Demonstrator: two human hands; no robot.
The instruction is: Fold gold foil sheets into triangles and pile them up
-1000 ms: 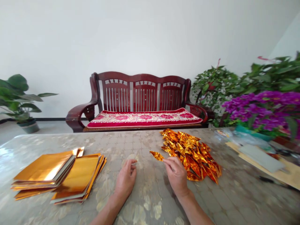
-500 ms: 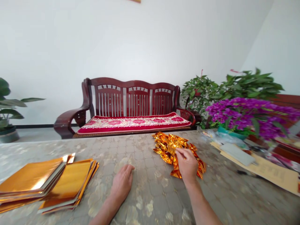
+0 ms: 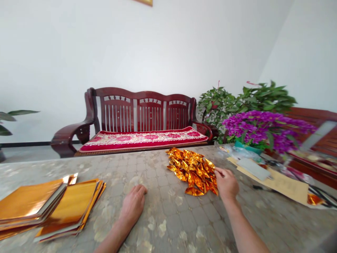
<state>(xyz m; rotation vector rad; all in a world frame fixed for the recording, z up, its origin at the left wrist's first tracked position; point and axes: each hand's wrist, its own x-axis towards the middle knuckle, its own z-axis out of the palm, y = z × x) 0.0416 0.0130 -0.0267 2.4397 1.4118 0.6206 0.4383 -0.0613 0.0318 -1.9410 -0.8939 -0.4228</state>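
My left hand [image 3: 133,205] lies palm down on the patterned table [image 3: 171,225], fingers stretched out together, holding nothing. My right hand [image 3: 226,182] rests at the right edge of a pile of folded gold foil pieces [image 3: 192,168]. Its fingers curl in against the pile, and what they pinch, if anything, is hidden. At the far left lie two stacks of flat gold foil sheets, one [image 3: 28,202] partly overlapping the other [image 3: 72,205], well away from both hands.
A dark wooden bench [image 3: 142,119] with a red cushion stands behind the table. Purple flowers [image 3: 263,130] and green plants [image 3: 237,102] stand at the right. A brown paper sheet [image 3: 285,182], a grey flat object [image 3: 254,168] and clear plastic lie on the table's right side.
My right hand carried a folded gold piece to the pile and now sits at the pile's right edge. My left hand has flattened onto the table. The view has turned right.
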